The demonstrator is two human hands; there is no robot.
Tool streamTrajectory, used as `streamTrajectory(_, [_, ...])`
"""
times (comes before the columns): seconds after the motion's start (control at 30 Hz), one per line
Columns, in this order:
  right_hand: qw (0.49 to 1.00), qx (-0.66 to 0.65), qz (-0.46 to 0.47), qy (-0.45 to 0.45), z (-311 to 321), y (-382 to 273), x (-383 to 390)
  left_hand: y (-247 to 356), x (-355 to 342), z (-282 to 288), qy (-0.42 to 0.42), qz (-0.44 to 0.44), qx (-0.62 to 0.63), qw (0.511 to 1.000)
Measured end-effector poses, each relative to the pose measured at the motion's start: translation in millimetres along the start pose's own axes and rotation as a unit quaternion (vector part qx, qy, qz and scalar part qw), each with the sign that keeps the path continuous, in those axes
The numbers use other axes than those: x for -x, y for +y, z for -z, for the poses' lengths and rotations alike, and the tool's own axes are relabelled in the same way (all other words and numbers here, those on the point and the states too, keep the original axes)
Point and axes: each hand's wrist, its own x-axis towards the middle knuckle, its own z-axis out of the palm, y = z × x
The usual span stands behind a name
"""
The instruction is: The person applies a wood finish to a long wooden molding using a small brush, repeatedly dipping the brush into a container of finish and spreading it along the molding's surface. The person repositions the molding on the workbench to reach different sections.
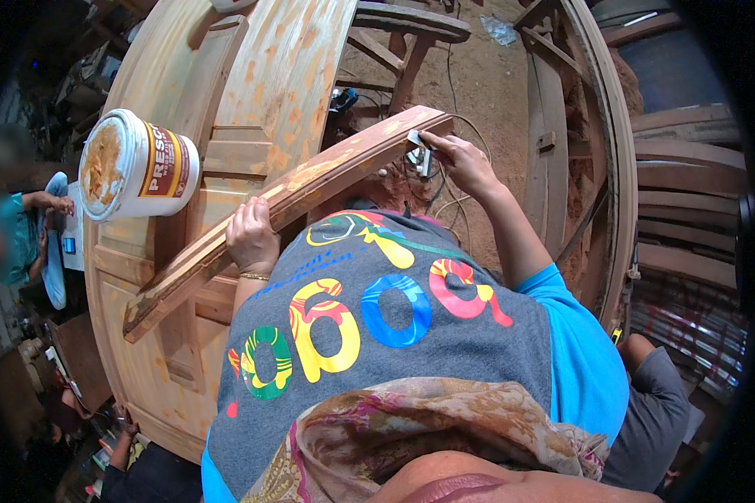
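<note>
A long reddish wooden board [310,193] with pale filler smears lies diagonally across my front, its lower left part over a panelled wooden door [242,84]. My left hand [252,235] is closed over the board left of its middle. Near the board's upper right end, my right hand [461,163] pinches a small pale flat piece [414,137], like a scraper or pad, against the board's edge. A white bucket [101,168] with a red and yellow label and tan paste on its top sits on the door to the left.
Cords [470,210] run across the dirt floor [486,75] beyond the board. Timber frames [600,168] and curved boards [679,176] stand on the right. A person in teal [4,235] is at far left; others are at lower left [151,469] and lower right [654,427].
</note>
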Motion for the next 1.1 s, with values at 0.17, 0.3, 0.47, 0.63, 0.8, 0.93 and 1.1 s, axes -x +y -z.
streamTrajectory(0.17, [0.996,0.07,0.002,-0.051,5.7,-2.0,-0.4,1.6,0.8,4.3,0.018,-0.007,0.007,1.0])
streamTrajectory(0.3, [0.992,0.076,0.045,-0.089,19.0,-3.1,-7.3,1.3,-1.6,12.5,-0.004,0.001,0.009,1.0])
streamTrajectory(0.47, [0.972,0.054,-0.037,-0.225,45.8,-17.0,-31.3,0.7,-4.9,15.2,-0.006,-0.001,0.014,1.0])
streamTrajectory(0.63, [0.955,-0.045,0.015,-0.293,58.2,-6.3,-45.7,-3.7,-6.1,9.7,0.026,-0.018,0.031,0.999])
streamTrajectory(0.8, [0.929,-0.219,-0.123,-0.273,68.1,-6.9,-33.4,-3.7,-10.8,15.6,-0.038,0.008,0.017,0.999])
streamTrajectory(0.93, [0.927,-0.291,-0.147,-0.183,67.7,-18.0,-2.1,0.0,-12.1,26.8,-0.007,0.01,0.051,0.999])
streamTrajectory(1.1, [0.915,-0.357,-0.12,-0.142,50.3,-16.7,13.2,3.2,-15.3,35.9,-0.006,-0.001,0.047,0.999])
